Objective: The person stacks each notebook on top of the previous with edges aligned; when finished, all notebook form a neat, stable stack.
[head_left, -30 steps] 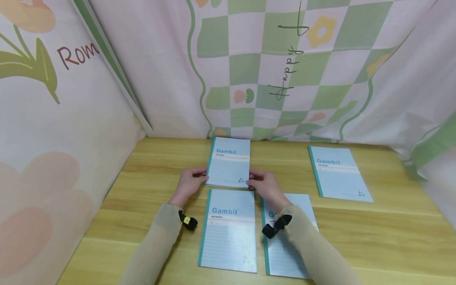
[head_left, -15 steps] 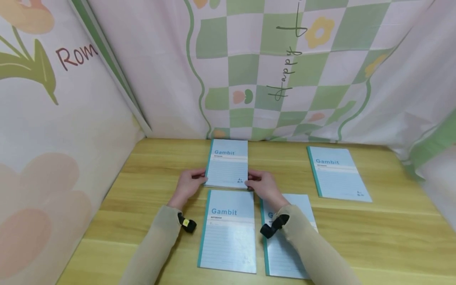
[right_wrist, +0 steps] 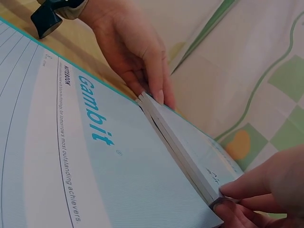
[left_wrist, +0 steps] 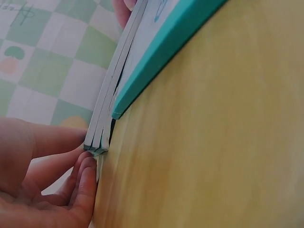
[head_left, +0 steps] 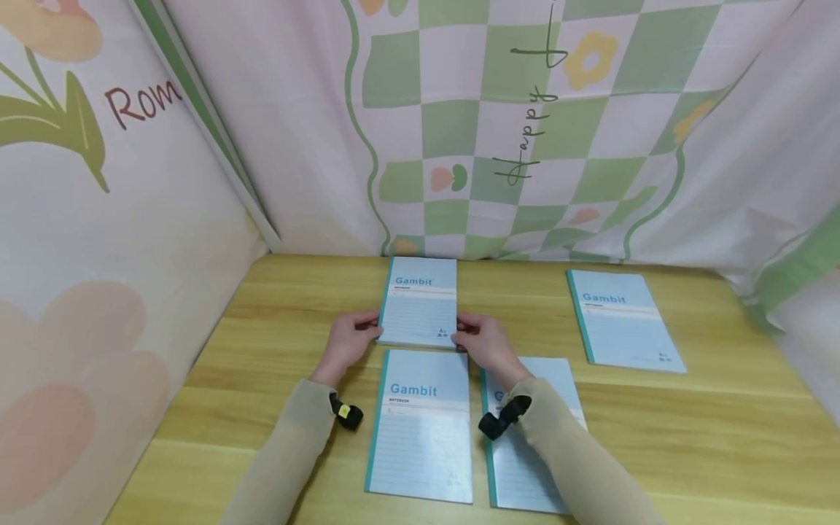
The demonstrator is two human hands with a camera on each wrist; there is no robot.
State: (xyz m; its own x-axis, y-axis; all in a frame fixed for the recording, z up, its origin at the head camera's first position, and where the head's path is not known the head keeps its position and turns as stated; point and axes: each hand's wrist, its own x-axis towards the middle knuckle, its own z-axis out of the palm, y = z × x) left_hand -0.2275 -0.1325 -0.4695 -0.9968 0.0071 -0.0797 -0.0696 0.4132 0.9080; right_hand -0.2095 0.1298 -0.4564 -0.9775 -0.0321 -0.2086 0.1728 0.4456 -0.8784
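1. Stack of thin, pale-blue paper notebooks with teal spines [head_left: 418,299] lay at the back of the light wooden table [head_left: 735,437], between the person's hands
2. The left hand [head_left: 345,344] pinched its near left corner; the right hand [head_left: 487,341] pinched its near right corner
3. Light, even pressure from both sides seemed the best way to square the layers, whose edges showed slight gaps
4. One flat, teal-spined blue notebook [head_left: 420,437] lay just in front, leaving little room nearer; a matching notebook [head_left: 521,474] lay partly hidden under the beige fabric sleeve [head_left: 584,459], which might have nudged it
5. Another teal-spined notebook [head_left: 623,324] lay well apart rightward; the green-and-white checked curtain [head_left: 453,127] hung close behind, probably limiting any backward push
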